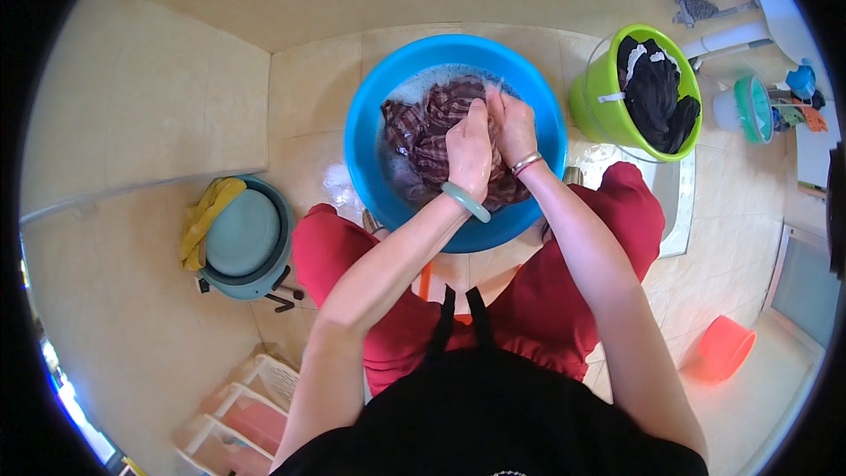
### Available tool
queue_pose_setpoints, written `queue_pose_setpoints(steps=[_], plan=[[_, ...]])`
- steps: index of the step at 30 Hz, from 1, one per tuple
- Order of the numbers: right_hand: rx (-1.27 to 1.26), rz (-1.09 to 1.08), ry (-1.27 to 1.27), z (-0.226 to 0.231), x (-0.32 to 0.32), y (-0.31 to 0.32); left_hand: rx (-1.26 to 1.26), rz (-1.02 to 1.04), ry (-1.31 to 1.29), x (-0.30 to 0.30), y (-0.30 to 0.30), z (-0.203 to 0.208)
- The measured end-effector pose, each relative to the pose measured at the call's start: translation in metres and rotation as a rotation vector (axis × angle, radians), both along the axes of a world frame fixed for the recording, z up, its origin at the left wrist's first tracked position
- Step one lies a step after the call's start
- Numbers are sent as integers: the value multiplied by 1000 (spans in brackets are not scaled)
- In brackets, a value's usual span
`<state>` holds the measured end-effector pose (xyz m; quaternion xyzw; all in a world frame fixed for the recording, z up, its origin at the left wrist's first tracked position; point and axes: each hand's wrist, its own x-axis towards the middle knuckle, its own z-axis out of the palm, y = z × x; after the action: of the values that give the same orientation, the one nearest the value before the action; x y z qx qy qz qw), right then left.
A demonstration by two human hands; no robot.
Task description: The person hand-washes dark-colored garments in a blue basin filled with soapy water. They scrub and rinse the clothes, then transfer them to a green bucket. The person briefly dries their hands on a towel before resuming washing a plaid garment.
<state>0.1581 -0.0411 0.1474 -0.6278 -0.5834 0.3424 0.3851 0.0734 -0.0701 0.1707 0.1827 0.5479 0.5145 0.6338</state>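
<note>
Between my knees stands a round blue basin (359,137) of sudsy water. In it lies a wet, dark maroon plaid garment (430,155), bunched up. My left hand (470,150), with a pale green bangle at the wrist, is closed on part of the garment near the basin's middle. Right beside it my right hand (513,128), wearing metal bangles, is closed on the same garment. The two hands nearly touch, and the cloth inside the fingers is mostly hidden.
At the right, a lime green bucket (596,99) holds dark clothes (654,92). Stacked grey-blue basins (247,234) with a yellow cloth (210,220) stand at the left wall. A coral bucket (724,350) sits lower right, a plastic rack (236,423) lower left. Wet tiles surround the blue basin.
</note>
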Motion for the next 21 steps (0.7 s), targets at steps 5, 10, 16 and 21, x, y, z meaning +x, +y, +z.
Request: queue_pose_setpoints(steps=[5,10,16,21], plan=[[359,64,-191,12,-22,-22,-103,-6,-66,-15,15,-24],[313,191,-70,23,-42,-35,-88,-24,-364,-39,18,-55],[132,-57,-310,-40,-12,-6,-261,-35,-46,-11,2,-24],[295,142,-39,34,-62,-48,-109,-53,-459,-53,18,-69]])
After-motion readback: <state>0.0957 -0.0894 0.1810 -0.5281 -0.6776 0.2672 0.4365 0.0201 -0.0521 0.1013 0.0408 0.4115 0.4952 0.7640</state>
